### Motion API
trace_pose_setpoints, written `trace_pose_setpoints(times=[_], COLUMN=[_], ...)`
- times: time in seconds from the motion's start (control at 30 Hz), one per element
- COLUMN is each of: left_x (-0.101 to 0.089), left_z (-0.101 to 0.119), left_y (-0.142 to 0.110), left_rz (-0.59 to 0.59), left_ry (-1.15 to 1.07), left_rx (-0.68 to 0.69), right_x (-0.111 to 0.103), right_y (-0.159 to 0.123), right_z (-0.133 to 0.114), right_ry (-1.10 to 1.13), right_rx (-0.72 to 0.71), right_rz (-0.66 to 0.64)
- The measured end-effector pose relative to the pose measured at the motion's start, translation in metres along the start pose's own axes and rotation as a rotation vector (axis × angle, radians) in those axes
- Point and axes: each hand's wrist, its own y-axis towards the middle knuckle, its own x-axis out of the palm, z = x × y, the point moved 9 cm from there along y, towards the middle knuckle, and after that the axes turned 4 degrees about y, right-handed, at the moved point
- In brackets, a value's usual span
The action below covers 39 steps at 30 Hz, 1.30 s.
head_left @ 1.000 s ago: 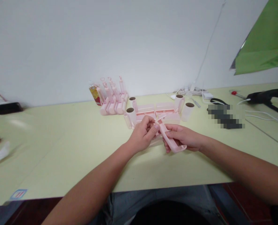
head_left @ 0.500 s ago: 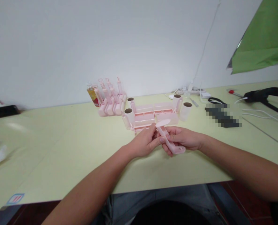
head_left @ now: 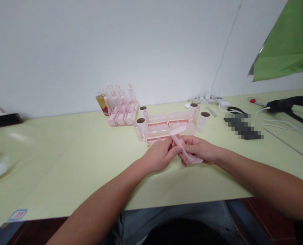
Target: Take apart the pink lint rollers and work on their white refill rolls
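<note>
Both my hands meet over the pale yellow table [head_left: 64, 160] on one pink plastic handle [head_left: 179, 135]. My right hand [head_left: 201, 151] is wrapped round its lower end. My left hand [head_left: 160, 156] pinches the handle's middle with thumb and fingers. The handle's rounded top sticks up above my fingers. Just behind the hands lie several pink plastic cases [head_left: 164, 127] and white rolls with brown cores [head_left: 203, 120].
A cluster of upright pink handles [head_left: 122, 109] and a small yellow bottle [head_left: 102, 102] stand at the back by the wall. A power strip, cables [head_left: 281, 124], a black tool [head_left: 289, 103] and a blurred dark patch lie at the right. A green cloth [head_left: 286, 51] hangs upper right.
The handle has swung more upright, its rounded end lifted above my fingers. My left hand slid down from the handle's top to its middle. The view shifted slightly.
</note>
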Motion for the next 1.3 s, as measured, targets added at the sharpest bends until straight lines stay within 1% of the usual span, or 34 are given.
trace_pose_setpoints(times=[0.13, 0.27, 0.33, 0.37, 0.43, 0.5, 0.53, 0.57, 0.63, 0.73, 0.83, 0.93, 1.1, 1.3], left_x=[0.001, -0.001, -0.007, -0.012, -0.024, -0.036, -0.040, -0.044, -0.047, -0.048, -0.048, -0.049, -0.050, -0.051], left_z=[0.000, -0.001, -0.006, -0.010, -0.020, -0.031, -0.036, -0.041, -0.047, -0.049, -0.048, -0.046, -0.046, -0.044], left_y=[0.000, 0.000, 0.000, 0.000, 0.000, -0.002, -0.003, -0.004, -0.005, -0.007, -0.008, -0.009, -0.010, -0.012], left_rz=[-0.005, 0.004, 0.041, 0.076, 0.179, 0.294, 0.344, 0.384, 0.434, 0.472, 0.485, 0.497, 0.502, 0.505], left_ry=[0.000, 0.007, 0.007, 0.000, -0.033, -0.087, -0.119, -0.153, -0.215, -0.273, -0.290, -0.288, -0.293, -0.298], left_rx=[0.003, 0.009, -0.010, -0.028, -0.071, -0.109, -0.125, -0.137, -0.151, -0.153, -0.150, -0.144, -0.141, -0.135], right_x=[-0.001, -0.004, -0.013, -0.021, -0.041, -0.059, -0.064, -0.067, -0.071, -0.073, -0.075, -0.076, -0.083, -0.084], right_y=[0.000, -0.003, -0.006, -0.008, -0.015, -0.023, -0.025, -0.025, -0.021, -0.011, -0.003, 0.002, 0.000, 0.001], right_z=[0.002, -0.005, -0.017, -0.026, -0.047, -0.066, -0.072, -0.075, -0.072, -0.057, -0.041, -0.033, -0.032, -0.032], right_ry=[-0.032, -0.104, -0.171, -0.228, -0.428, -0.759, -0.945, -1.117, -1.378, -1.569, -1.633, -1.676, -1.725, -1.808], right_rx=[0.009, 0.002, -0.037, -0.073, -0.160, -0.222, -0.229, -0.226, -0.198, -0.147, -0.101, -0.071, -0.025, 0.005], right_rz=[0.006, 0.032, 0.100, 0.160, 0.315, 0.464, 0.507, 0.522, 0.495, 0.440, 0.425, 0.438, 0.503, 0.539])
